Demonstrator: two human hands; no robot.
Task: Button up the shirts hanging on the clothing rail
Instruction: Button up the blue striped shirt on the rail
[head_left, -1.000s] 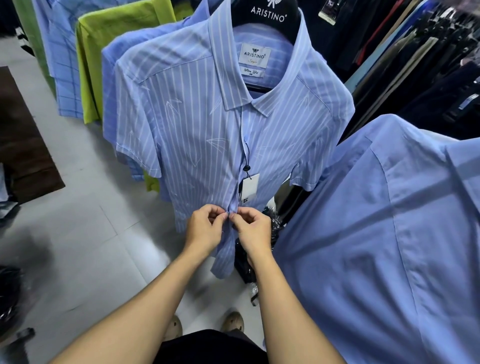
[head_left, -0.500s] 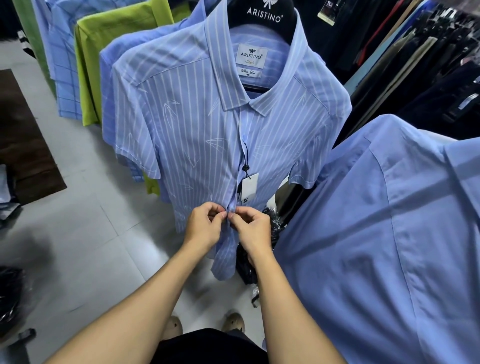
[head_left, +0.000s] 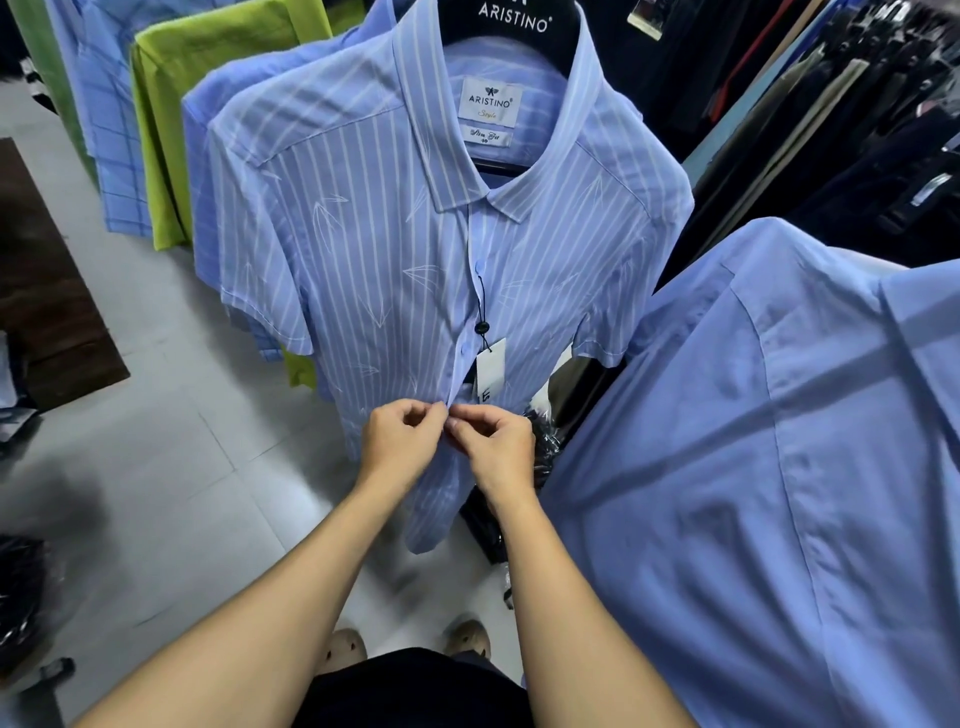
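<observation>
Nearest, at the bottom edge, two shoes stand on the grey tiled floor. Both forearms reach forward and meet at the lower front of the striped shirt. The left hand is curled, pinching the placket edge on its own side between thumb and fingers. The right hand is curled likewise and pinches the opposite edge. The fingertips of the two hands touch at the placket line. Whatever lies under the fingertips is hidden, so whether a button is through its hole there cannot be told. Below the hands the shirt front hangs loose. Above the hands, two buttons on the placket are closed. A white tag hangs on a black cord just beside the placket. To the right, close to the camera, a plain shirt in blue fills the frame edge. Farther up, the striped shirt's collar lies spread around a neck label reading ARISTINO. The shirt hangs on a black hanger bearing the same name. Behind it, to the left, hang another blue shirt, a green shirt and a checked shirt, one behind the other. A dark mat lies on the floor at far left. Dark garments hang in a row at upper right.
</observation>
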